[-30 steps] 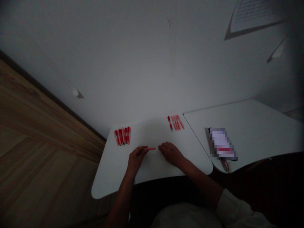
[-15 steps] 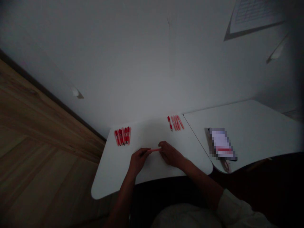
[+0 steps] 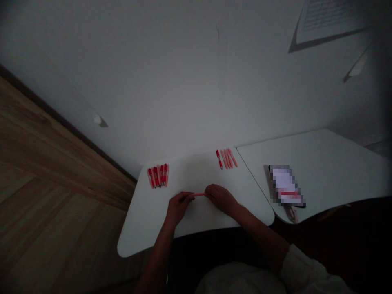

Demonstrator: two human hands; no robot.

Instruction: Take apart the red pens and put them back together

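Note:
A slim pink pen (image 3: 200, 194) is held level between my two hands, just above the white table. My left hand (image 3: 179, 205) pinches its left end, and my right hand (image 3: 223, 200) has its fingers closed round the right end. The fingers hide both tips. Behind my right hand lie a red pen (image 3: 219, 159) with a clear middle and several pink pens (image 3: 228, 158) side by side. Beyond my left hand rests a row of red and pink pens (image 3: 158, 176), set close together.
The white table (image 3: 147, 220) meets a second white table (image 3: 324, 175) on the right. A phone or tablet (image 3: 286, 185), its screen blurred out, lies there with a cord (image 3: 293, 214) at its near end. A wall (image 3: 183, 102) rises behind, with a printed sheet (image 3: 327, 20) at upper right.
My right hand has shifted slightly, its fingers now lower and closer round the pen's right end. My left hand and the pens on the table look unmoved.

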